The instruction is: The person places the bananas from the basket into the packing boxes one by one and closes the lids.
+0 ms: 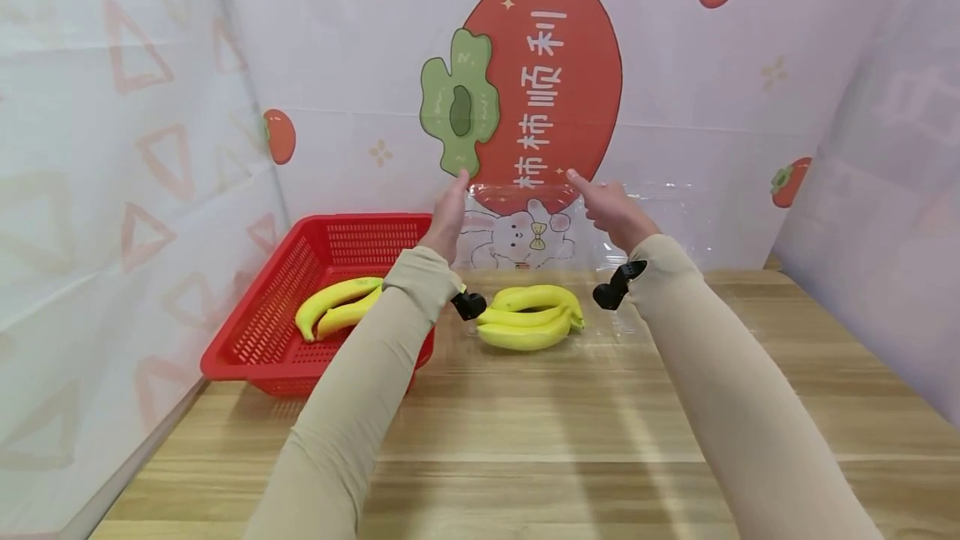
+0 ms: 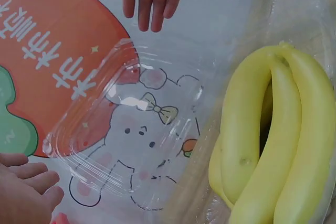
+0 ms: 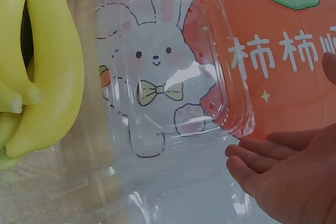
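Several yellow bananas [image 1: 528, 338] lie together in the base of a clear plastic clamshell box, its front rim barely visible on the table. Behind them the box's transparent lid [image 3: 239, 111] stands raised, the printed rabbit showing through it. My left hand [image 1: 447, 219] is at the lid's left side, fingers extended and thumb up, holding nothing. On the opposite side my right hand [image 1: 611, 208] mirrors it, its straight fingertips close to the lid's corner in the right wrist view. Both palms face each other across the lid.
At the left stands a red plastic basket [image 1: 258, 369] with more bananas [image 1: 333, 302] inside, partly covered by my left sleeve. More clear plastic packaging [image 1: 686, 223] shows behind my right wrist. A printed cloth [image 1: 660, 65] hangs behind the wooden table [image 1: 525, 432] and along both sides.
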Motion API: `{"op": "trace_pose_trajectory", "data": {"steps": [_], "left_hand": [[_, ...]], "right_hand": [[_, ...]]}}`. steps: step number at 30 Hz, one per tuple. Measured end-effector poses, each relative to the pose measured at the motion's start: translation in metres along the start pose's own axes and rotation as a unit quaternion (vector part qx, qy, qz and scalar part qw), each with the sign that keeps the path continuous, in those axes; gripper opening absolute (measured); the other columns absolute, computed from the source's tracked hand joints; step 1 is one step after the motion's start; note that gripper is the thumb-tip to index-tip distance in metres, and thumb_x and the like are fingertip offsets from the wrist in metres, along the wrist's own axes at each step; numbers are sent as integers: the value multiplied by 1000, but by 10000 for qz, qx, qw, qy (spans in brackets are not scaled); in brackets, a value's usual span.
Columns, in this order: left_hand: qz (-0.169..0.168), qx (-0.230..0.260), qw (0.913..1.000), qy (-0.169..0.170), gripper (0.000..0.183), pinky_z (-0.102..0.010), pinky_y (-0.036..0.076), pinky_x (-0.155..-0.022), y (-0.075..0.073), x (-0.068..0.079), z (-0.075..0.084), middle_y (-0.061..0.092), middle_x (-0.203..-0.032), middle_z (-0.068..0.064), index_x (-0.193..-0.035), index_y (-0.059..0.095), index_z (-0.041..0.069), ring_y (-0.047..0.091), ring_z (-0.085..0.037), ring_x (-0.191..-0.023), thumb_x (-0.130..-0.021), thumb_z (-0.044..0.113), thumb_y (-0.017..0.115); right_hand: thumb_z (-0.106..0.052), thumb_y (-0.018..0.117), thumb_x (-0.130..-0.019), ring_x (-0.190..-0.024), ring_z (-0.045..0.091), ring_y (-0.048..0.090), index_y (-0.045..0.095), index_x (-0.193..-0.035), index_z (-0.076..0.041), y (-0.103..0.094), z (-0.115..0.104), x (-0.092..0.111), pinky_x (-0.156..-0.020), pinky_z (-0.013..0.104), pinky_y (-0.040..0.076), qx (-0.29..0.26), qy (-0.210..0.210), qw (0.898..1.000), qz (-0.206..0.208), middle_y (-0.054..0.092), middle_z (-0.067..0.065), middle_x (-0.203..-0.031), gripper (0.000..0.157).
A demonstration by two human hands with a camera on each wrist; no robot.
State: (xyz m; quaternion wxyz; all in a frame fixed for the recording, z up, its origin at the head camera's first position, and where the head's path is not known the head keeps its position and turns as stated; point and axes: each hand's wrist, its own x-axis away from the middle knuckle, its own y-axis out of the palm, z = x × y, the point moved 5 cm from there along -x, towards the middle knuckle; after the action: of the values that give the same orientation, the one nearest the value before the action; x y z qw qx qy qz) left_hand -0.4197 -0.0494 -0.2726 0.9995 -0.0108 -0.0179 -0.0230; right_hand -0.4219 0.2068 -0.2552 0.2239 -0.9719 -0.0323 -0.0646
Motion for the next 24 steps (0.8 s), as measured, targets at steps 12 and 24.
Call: {"op": "trace_pose_trajectory", "data": {"steps": [12,24], "left_hand": [[-507,-227,9980,-303,74,-59,4,-136,6,-8,-25,10,-181,1,-171,17,36,5,-28,-169,-107,71,27],[-686,-149,9971,-287,71,-68,6,-133,12,-10,-30,29,-174,-13,-169,28,31,14,-35,-166,-108,68,25]], "right_hand": [[-69,46,-104,-165,42,21,10,-171,-8,4,15,-3,-137,53,18,-193,149,9997,14,14,19,-179,97],[-64,49,-105,-165,41,23,9,-170,-4,6,22,-7,-137,52,19,-361,121,9993,-67,14,20,-179,96]]}}
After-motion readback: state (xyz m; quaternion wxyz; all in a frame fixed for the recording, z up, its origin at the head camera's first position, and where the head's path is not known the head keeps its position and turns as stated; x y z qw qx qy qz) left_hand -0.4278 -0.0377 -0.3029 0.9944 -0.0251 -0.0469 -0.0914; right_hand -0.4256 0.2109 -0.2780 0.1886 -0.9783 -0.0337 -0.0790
